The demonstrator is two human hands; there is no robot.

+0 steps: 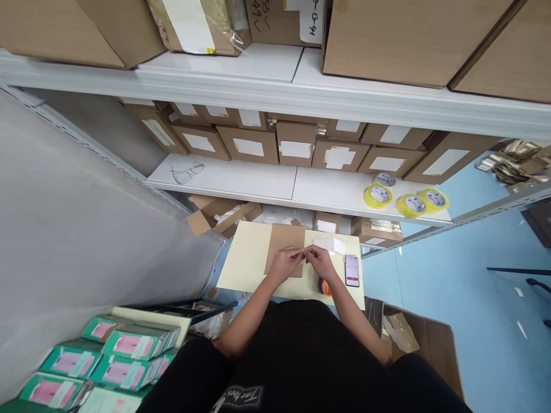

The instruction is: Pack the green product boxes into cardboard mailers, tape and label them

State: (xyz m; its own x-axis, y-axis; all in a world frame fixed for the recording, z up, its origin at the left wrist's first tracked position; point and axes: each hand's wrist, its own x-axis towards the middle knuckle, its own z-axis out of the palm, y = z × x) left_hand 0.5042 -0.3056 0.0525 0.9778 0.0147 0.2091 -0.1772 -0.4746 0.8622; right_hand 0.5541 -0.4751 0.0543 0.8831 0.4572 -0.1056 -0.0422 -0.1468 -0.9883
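Note:
My left hand (286, 264) and my right hand (319, 261) meet at the fingertips in a pinch over the table. A small pale bit shows between them, too small to name. Below my left hand lies a flat brown cardboard piece (282, 238), partly covered by the hand. White paper labels (330, 245) lie just beyond my right hand. Near my right forearm is a blue and orange round thing (325, 287), partly hidden by the arm. To the right of it, a phone (352, 271) lies with its screen lit.
The pale yellow table (249, 252) stands against a white shelf (258, 179) holding labelled cartons (248, 146), glasses (187, 172) and several tape rolls (379, 196). An open carton (224, 215) sits behind the table's left side. Green boxes (129, 345) are stacked lower left; a large open carton (434, 350) stands lower right.

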